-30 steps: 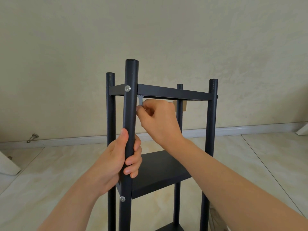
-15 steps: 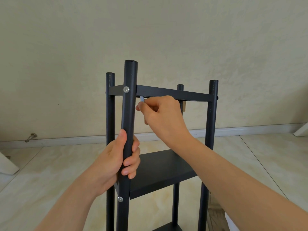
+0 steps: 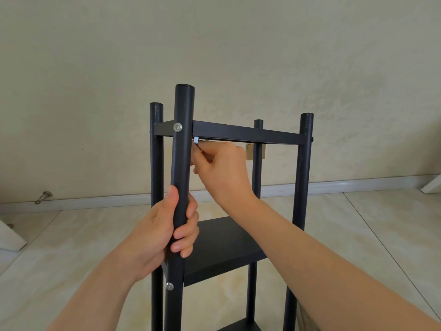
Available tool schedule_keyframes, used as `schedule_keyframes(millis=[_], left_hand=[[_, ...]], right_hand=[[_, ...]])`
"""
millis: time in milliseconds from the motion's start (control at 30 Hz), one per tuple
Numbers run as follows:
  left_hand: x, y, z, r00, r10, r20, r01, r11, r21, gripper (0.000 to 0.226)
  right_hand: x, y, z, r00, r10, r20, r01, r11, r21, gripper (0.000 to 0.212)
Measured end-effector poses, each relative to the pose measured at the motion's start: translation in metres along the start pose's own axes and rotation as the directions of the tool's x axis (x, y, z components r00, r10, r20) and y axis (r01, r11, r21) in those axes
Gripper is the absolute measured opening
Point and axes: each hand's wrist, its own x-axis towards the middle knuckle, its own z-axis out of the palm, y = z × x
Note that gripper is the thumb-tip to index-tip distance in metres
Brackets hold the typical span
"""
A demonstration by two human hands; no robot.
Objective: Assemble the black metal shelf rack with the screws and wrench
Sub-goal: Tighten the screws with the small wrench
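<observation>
The black metal shelf rack [image 3: 245, 133] stands upright on the floor, with round posts and flat shelves. My left hand [image 3: 164, 231] grips the near front post [image 3: 182, 163] around its middle. My right hand [image 3: 220, 167] is just under the top shelf, beside that post, and pinches a small silver wrench [image 3: 196, 140] whose tip shows against the shelf's underside. A silver screw head [image 3: 177, 127] sits in the post at top-shelf height, and another screw [image 3: 169, 286] sits lower, at the middle shelf [image 3: 222, 249].
A beige wall and white baseboard [image 3: 334, 186] run behind the rack. A metal door stop [image 3: 43, 197] sticks out at the wall's foot on the left. White objects show at the left edge [image 3: 9, 237] and the right edge [image 3: 433, 187]. Tiled floor surrounds the rack.
My right hand has shifted slightly left and up, bringing the wrench closer to the post under the top shelf. My left hand keeps its grip on the post.
</observation>
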Motion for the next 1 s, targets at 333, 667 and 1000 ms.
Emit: schedule_keyframes(millis=[333, 667, 1000], left_hand=[[0.004, 0.0, 0.0, 1.0, -0.008, 0.014, 0.008, 1.0, 0.003, 0.067], [0.004, 0.003, 0.004, 1.0, -0.003, 0.021, 0.003, 1.0, 0.012, 0.066], [0.002, 0.001, 0.0, 1.0, -0.002, 0.004, 0.002, 1.0, 0.009, 0.065]], right_hand=[[0.001, 0.012, 0.003, 0.981, -0.166, -0.101, 0.154, 0.982, -0.112, 0.036], [-0.006, 0.011, -0.016, 0.999, 0.017, 0.041, -0.006, 0.966, -0.258, 0.047], [-0.003, -0.002, -0.022, 0.984, 0.152, 0.095, -0.138, 0.98, -0.147, 0.03]])
